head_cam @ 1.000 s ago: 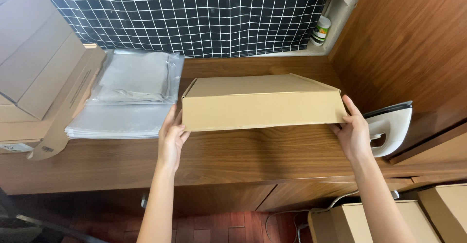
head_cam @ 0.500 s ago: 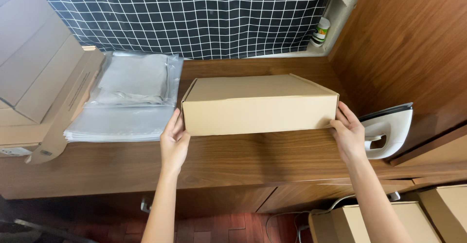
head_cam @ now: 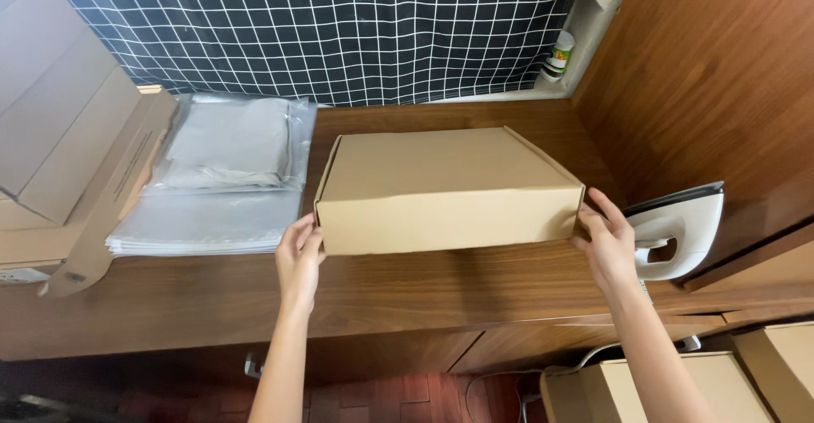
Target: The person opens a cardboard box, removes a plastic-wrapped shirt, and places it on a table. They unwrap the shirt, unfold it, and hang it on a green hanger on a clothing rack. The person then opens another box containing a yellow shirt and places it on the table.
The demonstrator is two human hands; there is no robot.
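The closed brown cardboard box (head_cam: 449, 190) hides both palms; left hand (head_cam: 298, 258) and right hand (head_cam: 607, 245) grip its ends. Clear plastic bags (head_cam: 216, 177) lie left of it on the wooden desk (head_cam: 424, 292), a white iron (head_cam: 678, 228) right.

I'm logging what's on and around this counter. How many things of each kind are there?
Closed cardboard box held by left hand and right hand: 1
Cardboard boxes on the floor: 2
Flattened cardboard stack: 1
Stack of clear bags: 1
Iron: 1
Small bottle: 1
Total: 7
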